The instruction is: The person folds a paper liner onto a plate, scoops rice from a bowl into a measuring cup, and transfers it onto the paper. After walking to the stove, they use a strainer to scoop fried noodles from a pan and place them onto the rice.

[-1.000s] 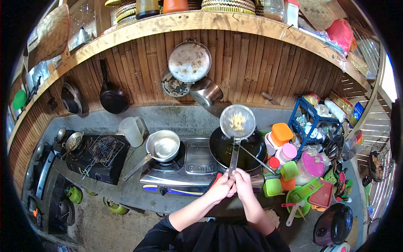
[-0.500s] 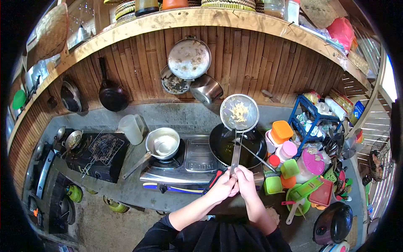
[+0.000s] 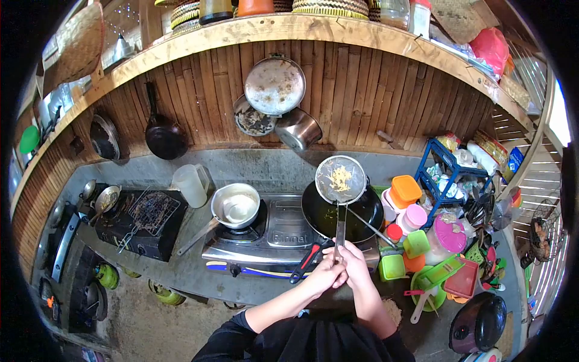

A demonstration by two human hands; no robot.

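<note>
Both my hands grip the handle of a mesh strainer (image 3: 356, 192), with pale yellow shreds (image 3: 341, 179) lying in its basket. My left hand (image 3: 324, 280) is closed around the lower handle, and my right hand (image 3: 356, 266) wraps the handle against it. The strainer basket is above the back edge of a black frying pan (image 3: 315, 208) that holds oil with small bits. A metal utensil (image 3: 374, 228) leans in the pan, its lower end partly hidden. The pan's black and red handle (image 3: 306, 263) sticks out beside my left hand.
The pan is on a two-burner gas stove (image 3: 289, 223); a white saucepan (image 3: 220, 202) sits on the left burner. A plastic jug (image 3: 190, 187) stands further left. Colourful containers (image 3: 405, 190) and a blue rack (image 3: 443, 196) crowd the right. Pots hang on the wall (image 3: 211, 90).
The strainer has come lower and a little nearer to me, with my hands still closed on its handle. The shreds sit more bunched in the basket. The view has shifted slightly.
</note>
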